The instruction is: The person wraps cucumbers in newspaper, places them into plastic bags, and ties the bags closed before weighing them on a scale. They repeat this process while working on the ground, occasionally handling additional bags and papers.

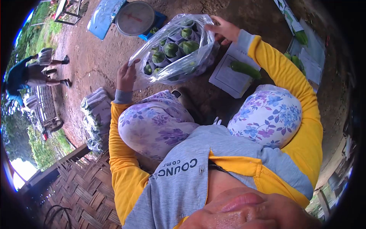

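Observation:
A large clear plastic bag (206, 63) lies open-mouthed on the ground in front of my knees. Packed inside are several green cucumber-like vegetables (171, 49), end up, with pale paper wrapped around them. My left hand (127, 75) pinches the near left edge of the bag. At the bag's far right rim, my right hand (225, 30) grips the plastic, with some fingers hidden behind it. Right of the bag, a single long green vegetable (245, 69) rests on a stack of paper sheets (228, 78).
Beyond the bag stands a weighing scale (135, 18) with a round pan, beside a blue board (103, 17). Filled plastic bags (95, 114) sit at left. More vegetables (295, 63) and paper (310, 65) lie right. A person (34, 74) carries bags near a motorbike (51, 124).

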{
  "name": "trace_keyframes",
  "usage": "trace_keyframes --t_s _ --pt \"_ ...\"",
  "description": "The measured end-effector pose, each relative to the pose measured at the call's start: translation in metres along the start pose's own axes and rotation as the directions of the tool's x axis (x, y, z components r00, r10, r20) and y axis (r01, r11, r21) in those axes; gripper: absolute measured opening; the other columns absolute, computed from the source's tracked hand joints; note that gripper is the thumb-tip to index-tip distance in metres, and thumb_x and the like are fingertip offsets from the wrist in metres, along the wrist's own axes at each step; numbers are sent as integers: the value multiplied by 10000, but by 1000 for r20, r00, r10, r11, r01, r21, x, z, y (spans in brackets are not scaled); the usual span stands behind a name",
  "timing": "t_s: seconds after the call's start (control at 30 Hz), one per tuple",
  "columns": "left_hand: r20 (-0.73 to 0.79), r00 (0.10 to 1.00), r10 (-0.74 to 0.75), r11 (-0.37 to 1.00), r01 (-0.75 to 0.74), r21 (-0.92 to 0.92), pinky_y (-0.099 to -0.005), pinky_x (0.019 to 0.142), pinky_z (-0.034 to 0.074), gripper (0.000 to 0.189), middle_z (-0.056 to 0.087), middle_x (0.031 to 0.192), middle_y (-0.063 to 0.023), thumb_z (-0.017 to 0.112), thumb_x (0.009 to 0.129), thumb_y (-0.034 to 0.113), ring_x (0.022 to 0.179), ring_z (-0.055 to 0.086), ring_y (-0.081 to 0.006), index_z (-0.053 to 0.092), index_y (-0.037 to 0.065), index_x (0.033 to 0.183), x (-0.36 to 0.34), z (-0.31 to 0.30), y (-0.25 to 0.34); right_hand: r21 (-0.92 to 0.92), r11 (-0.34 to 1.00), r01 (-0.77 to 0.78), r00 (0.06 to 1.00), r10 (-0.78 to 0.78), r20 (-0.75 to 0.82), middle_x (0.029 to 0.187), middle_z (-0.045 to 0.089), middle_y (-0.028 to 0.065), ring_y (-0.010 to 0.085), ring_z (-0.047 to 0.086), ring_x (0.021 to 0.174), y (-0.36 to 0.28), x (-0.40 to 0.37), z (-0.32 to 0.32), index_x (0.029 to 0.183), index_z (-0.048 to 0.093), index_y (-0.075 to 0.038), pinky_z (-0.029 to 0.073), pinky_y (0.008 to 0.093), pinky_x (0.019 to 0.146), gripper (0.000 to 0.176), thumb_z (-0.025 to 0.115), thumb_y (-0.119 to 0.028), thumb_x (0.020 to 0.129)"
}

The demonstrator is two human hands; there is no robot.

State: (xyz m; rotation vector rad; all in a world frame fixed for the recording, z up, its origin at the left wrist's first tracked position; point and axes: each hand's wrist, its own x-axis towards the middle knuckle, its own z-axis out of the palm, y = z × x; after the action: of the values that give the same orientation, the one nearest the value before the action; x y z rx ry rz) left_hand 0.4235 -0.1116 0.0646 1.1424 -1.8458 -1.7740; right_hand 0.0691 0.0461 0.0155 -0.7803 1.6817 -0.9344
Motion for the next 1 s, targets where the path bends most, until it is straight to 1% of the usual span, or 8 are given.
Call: trace_keyframes --t_s 0.1,0.2,0.33,0.4,0.5,0.63,0.77,1.0 --pt "-45 999 17 1000 -18 -25 -168 416 220 244 330 572 113 457 910 180 468 280 12 582 20 1045 0 -1 3 -129 992 -16 997 26 75 847 583 47 114 547 707 -16 21 11 1252 355 -140 451 271 527 885 600 -701 613" --pt "-53 999 1 1000 -3 -26 -169 423 230 251 339 580 112 466 911 197 480 291 9 586 26 1050 1 -9 -7 61 998 24 990 -32 141 829 571 35 96 537 686 -6 27 1 1247 368 -144 435 252 501 793 553 -673 685" --pt "-30 998 -57 998 57 -7 -171 423 238 271 347 574 108 470 911 225 473 299 1 584 31 1061 4 -16 -20 143 988 -55 998 61 -34 865 577 -4 70 536 691 47 7 -40 1128 485 -130 401 211 563 537 493 -560 807" --pt "-27 996 -81 997 81 -2 -176 411 233 272 346 558 105 470 911 221 452 297 1 570 31 1079 3 -17 -23 -218 970 -109 994 99 -55 816 586 7 77 538 690 96 -2 -54 1024 551 -96 424 242 575 430 557 -466 805" --pt "-15 996 -83 997 83 3 -173 396 217 264 345 548 106 468 912 208 437 290 7 559 34 1088 5 -16 -30 -577 816 25 987 -112 -116 852 611 88 198 587 764 200 -23 -56 984 566 -50 476 321 699 455 688 -378 693" --pt "-79 993 -91 985 101 139 -164 391 211 253 329 550 109 452 916 191 433 274 10 558 40 1089 5 -16 -24 -774 630 -66 971 -138 -195 1063 507 119 299 469 1039 223 -75 -14 1135 469 -113 393 391 884 666 747 -358 582" --pt "-99 992 -78 984 92 154 -171 365 199 237 307 533 108 455 910 184 415 264 9 562 43 1068 27 -29 -24 -788 614 -53 898 -315 -306 1120 479 104 306 446 1063 245 -87 1 1206 425 -147 373 403 903 740 752 -345 572" --pt "-134 990 -45 929 91 360 -173 391 211 256 298 540 99 479 896 247 436 263 7 578 49 1024 40 -31 -5 -703 711 -18 633 -536 -558 1102 508 102 295 455 1054 256 -93 -53 1106 515 -113 365 393 903 496 685 -299 680"
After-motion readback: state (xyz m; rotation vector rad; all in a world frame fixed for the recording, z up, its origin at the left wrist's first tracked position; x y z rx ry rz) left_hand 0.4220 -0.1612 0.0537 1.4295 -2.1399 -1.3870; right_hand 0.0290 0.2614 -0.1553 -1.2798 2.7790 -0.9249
